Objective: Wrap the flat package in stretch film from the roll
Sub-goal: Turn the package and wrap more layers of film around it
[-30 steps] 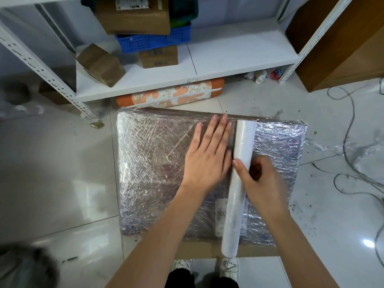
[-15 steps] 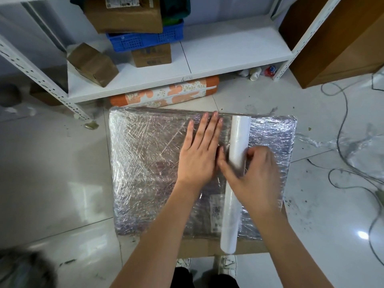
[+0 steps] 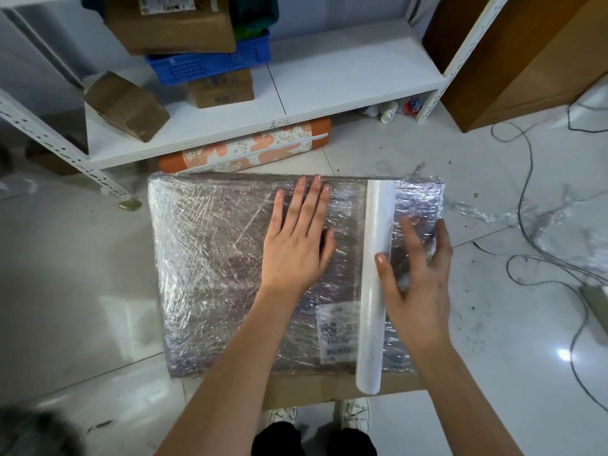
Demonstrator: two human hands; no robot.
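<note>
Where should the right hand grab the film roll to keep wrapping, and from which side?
Probably the middle of the film roll, from its right side, where the right hand already is. The roll lies lengthwise across the package, a slim cylinder fingers can circle. The left hand lies flat on the film to its left.

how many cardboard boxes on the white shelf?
3. One large box on the blue crate, one small box under that crate, one tilted box at the shelf's left. More may sit hidden behind.
</note>
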